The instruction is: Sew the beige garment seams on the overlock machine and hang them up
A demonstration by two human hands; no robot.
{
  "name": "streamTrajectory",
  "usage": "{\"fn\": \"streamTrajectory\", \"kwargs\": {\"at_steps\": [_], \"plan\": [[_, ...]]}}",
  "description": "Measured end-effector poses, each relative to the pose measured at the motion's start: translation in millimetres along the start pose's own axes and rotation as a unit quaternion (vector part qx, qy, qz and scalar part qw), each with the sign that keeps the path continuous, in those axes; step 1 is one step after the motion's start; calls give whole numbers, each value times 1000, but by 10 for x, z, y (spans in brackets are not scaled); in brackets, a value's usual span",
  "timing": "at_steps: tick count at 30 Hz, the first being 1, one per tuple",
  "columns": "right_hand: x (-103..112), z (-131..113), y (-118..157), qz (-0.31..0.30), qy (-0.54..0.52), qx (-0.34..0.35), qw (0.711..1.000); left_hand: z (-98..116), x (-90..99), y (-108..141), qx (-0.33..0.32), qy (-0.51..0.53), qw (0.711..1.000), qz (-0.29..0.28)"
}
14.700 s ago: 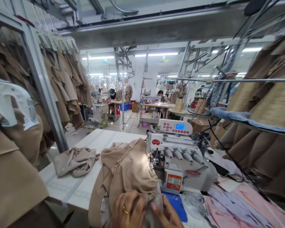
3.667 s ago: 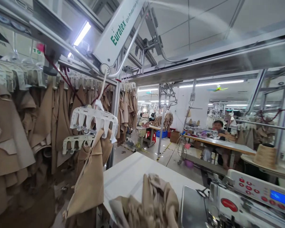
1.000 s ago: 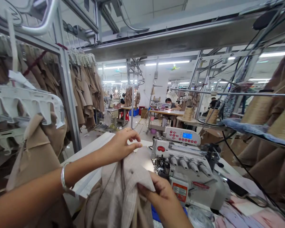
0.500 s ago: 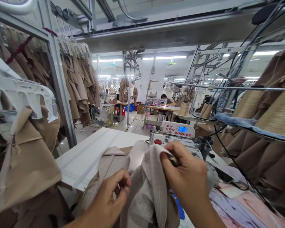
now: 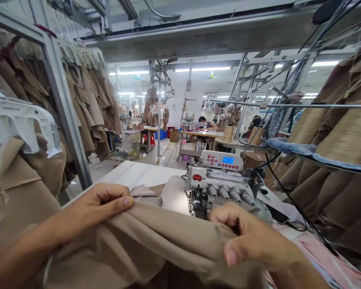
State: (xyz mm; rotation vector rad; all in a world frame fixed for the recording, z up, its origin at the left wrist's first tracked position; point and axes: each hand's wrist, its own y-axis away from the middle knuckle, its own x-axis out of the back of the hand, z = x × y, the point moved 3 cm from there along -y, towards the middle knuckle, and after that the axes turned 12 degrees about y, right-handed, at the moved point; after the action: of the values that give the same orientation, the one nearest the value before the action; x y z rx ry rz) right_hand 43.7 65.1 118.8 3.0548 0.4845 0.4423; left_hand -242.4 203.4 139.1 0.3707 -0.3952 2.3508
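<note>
My left hand (image 5: 105, 204) and my right hand (image 5: 246, 237) both pinch a tan cloth garment (image 5: 138, 245), pulling a fold of it taut across the bottom of the view. A paler piece of the same garment (image 5: 174, 196) lies beyond that fold, reaching to the needle area of a white overlock sewing machine (image 5: 219, 186). My right hand sits just in front of the machine's front edge. The white work table (image 5: 135, 174) lies under the cloth, and the taut fold hides most of its near part.
Tan coats hang from white clip hangers (image 5: 21, 120) on an overhead rail at left. Tan garments (image 5: 333, 172) hang at right, and thread cones (image 5: 228, 133) stand behind the machine. A co-worker (image 5: 206, 125) sits at a far table.
The pale checked lining seen earlier is gone from the foreground. A tan layer now stretches between my hands, which have spread apart and dropped lower in the view.
</note>
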Motion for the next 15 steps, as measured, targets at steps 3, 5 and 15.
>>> {"fn": "streamTrajectory", "kwargs": {"at_steps": [3,5,15], "plan": [[-164,428,-307,48,-79,18,996,97,238,-402,-113,-300,947,36],[-276,637,-521,117,-28,59,991,-3,74,-623,-146,-374,914,56],[-735,1188,-626,237,-185,36,953,-363,-1184,-778,-172,-243,945,-138]]}}
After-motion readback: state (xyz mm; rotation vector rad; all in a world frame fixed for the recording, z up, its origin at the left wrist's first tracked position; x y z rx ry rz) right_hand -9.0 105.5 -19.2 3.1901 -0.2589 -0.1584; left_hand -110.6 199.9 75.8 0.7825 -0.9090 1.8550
